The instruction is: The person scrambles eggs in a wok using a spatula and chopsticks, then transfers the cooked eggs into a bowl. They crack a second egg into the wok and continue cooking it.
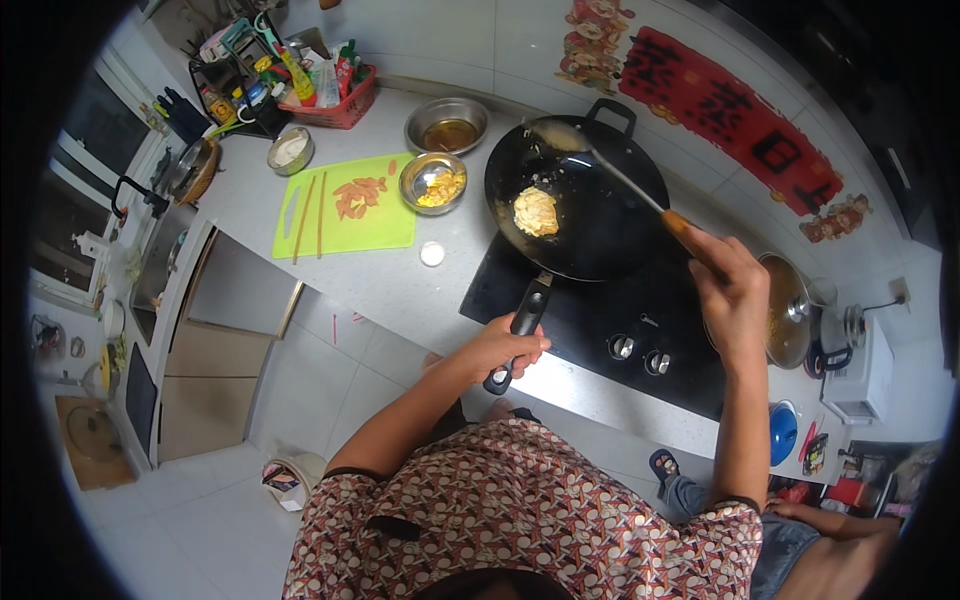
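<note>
My left hand (510, 347) grips the black handle (530, 307) of a wok (592, 217), which tilts over the gas cooktop (517, 292). Inside the wok, left of its middle, lies a browned piece of egg (535, 211). With my right hand (727, 292) I hold a metal wok spatula (630, 178) by its wooden grip. Its blade (556, 136) rests near the wok's far wall, apart from the egg. A steel bowl (433, 184) with yellow egg pieces stands left of the wok, and a steel basin (446, 126) with brownish liquid stands behind it.
A green cutting board (343, 206) bears sliced meat (360, 197) and a pair of chopsticks (320, 215). Near it are a small white round item (432, 253) and a bowl of white powder (290, 151). A large pot (784, 311) stands at right. Another person (810, 540) sits at lower right.
</note>
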### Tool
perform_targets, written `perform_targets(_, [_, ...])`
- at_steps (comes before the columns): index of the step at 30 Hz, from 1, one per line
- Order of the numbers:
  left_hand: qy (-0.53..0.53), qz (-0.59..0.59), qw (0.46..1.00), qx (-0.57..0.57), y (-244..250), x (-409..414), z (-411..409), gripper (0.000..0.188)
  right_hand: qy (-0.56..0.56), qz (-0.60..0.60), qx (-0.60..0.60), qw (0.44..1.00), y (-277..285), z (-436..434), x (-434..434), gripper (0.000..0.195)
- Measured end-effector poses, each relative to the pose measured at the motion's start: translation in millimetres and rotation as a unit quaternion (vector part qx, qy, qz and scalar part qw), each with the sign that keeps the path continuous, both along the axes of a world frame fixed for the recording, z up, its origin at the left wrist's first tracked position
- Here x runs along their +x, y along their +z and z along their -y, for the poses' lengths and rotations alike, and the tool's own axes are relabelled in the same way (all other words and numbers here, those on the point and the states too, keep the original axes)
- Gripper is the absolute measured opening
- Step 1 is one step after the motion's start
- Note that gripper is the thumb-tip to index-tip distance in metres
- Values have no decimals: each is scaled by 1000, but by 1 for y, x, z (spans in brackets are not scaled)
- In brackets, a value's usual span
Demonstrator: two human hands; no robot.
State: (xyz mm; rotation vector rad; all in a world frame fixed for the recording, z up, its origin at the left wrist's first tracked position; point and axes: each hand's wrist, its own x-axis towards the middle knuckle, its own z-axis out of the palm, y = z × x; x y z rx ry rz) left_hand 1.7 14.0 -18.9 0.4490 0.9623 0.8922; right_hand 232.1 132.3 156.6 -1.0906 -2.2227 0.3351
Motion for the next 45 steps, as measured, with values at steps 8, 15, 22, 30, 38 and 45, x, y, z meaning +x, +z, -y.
perform_targets(8, [-22,-19,1000,-4,5,2,-4,23,-28,-140,-283,948,-60,5,33,38])
perform_targets(15, [-17,-21,1000,-6,7,1,-2,23,-6,-78,-265,961,-54,33,26,35])
perform_targets(22, [-23,-25,999,0,4,1,-2,23,-17,-13,-266,964,-62,31,23,34])
perform_targets(30, [-21,-18,1000,0,4,1,-2,24,-36,-149,-326,933,-80,21,36,33])
perform_targets(38, [-15,-23,1000,-13,4,2,-3,23,-71,-215,-456,861,-87,11,29,33])
perform_targets(45, [-13,-18,1000,-15,7,3,-2,24,-83,-231,-484,840,-87,14,32,32])
